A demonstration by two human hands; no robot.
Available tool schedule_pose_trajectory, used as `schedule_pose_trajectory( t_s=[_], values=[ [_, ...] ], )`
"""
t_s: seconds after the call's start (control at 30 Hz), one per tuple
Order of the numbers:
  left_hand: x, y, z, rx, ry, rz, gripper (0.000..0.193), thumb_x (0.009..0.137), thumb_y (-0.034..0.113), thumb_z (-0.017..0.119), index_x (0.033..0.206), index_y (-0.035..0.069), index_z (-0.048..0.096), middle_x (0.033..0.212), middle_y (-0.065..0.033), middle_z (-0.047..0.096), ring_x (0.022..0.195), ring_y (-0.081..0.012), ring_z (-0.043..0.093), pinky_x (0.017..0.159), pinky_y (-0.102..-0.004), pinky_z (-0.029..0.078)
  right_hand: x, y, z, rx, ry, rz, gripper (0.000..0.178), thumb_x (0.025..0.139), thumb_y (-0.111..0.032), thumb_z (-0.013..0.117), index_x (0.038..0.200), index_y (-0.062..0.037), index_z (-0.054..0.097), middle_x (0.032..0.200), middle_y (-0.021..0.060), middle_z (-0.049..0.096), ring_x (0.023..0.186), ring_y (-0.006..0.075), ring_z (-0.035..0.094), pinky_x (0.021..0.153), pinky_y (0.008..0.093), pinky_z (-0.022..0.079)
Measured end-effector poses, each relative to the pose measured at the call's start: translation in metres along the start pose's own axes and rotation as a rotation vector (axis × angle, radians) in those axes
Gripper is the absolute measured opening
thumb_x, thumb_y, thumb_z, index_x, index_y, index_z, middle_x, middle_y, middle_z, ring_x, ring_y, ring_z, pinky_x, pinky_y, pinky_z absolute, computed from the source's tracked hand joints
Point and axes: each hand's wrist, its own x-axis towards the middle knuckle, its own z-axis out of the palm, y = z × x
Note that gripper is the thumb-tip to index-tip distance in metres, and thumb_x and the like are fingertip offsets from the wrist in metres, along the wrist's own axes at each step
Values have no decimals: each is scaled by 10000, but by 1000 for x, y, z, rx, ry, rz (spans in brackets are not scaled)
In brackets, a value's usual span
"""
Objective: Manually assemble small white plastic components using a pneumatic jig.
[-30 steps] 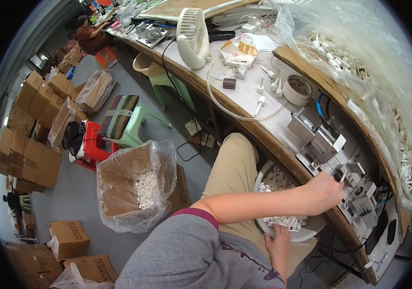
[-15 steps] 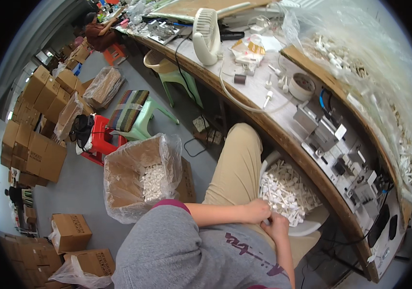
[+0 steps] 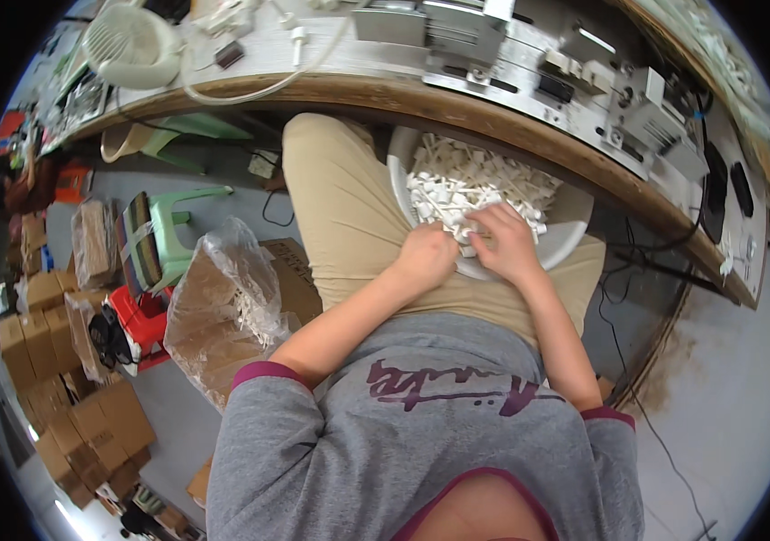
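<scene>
Overhanging the tub (image 3: pixel 396 176) of white parts (image 3: pixel 484 171), a bench (image 3: pixel 376 95) faces left hand (image 3: pixel 432 252) and right hand (image 3: pixel 508 242), grips unclear.

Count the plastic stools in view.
4: one green stool under the bench, one cushioned green stool, a red stool beside it, an orange stool at far left. Others may be hidden.

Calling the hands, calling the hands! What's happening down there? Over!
Left hand curled at near rim of white basin, grip unclear. Right hand close beside it. Small white parts piled in basin. Bench edge hides basin's far rim.
</scene>
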Motion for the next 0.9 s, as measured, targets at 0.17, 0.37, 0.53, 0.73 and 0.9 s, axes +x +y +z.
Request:
schedule_pose_trajectory(
  t_s=[0.17,0.37,0.53,0.73,0.9],
  values=[
    [2,0,-5,-44,-67,-76,179,693,199,838,792,64,775,771,-130,707,788,-313,695,752,-415,573,30,4,35,-302,-195,-321,591,716,-132,787,1291,-130,652,1552,61,496,1418,270,463,1151,517,364],
    [1,-1,-5,2,-110,-59,184,710,209,834,790,57,767,828,-113,708,821,-309,693,763,-418,566,33,43,23,-546,-253,-280,685,702,-243,814,1343,-148,592,1604,21,434,1431,244,447,1131,511,380],
    [2,-1,-6,32,-139,-26,172,734,206,816,802,58,761,816,-105,686,831,-313,686,775,-423,560,39,60,-5,-463,-47,-139,560,742,-254,777,1273,-172,621,1461,67,554,1349,300,501,1092,509,399],
    [3,12,-36,-123,-93,33,216,794,202,797,957,64,766,940,-119,725,871,-301,699,790,-421,554,17,45,-29,-220,-72,122,556,812,-251,765,1330,-132,602,1399,136,587,1290,325,538,1090,495,398],
    [40,22,-115,-232,167,207,243,829,142,802,1060,69,770,999,-103,751,854,-248,694,764,-379,537,4,2,-66,-45,270,-201,302,790,-104,798,1079,-59,723,1209,140,688,1077,312,654,875,447,520]
  ],
)
